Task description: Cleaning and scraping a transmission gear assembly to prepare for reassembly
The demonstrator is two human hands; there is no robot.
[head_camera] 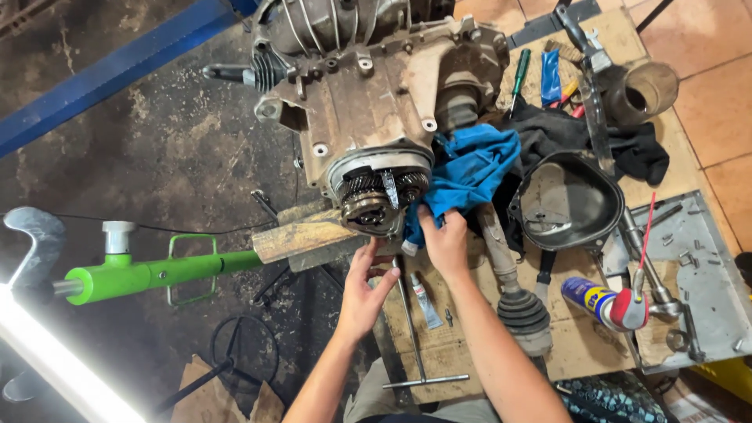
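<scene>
A dirty metal gearbox (368, 94) lies on the floor, its open end showing gears (377, 193). My right hand (445, 241) grips a blue rag (470, 176) and presses it against the gear end's right side. My left hand (365, 286) reaches up under the gears, fingers spread, touching the lower edge of the housing near a wooden block (305, 239). It holds nothing.
A black metal cover (568, 200) lies right of the rag, beside a drive shaft with rubber boot (517, 301). A spray can (603, 304), a small tube (424, 301), a T-handle wrench (415, 345), screwdrivers (518, 74) and a black cloth (627, 145) rest on cardboard. A green jack handle (157, 272) lies left.
</scene>
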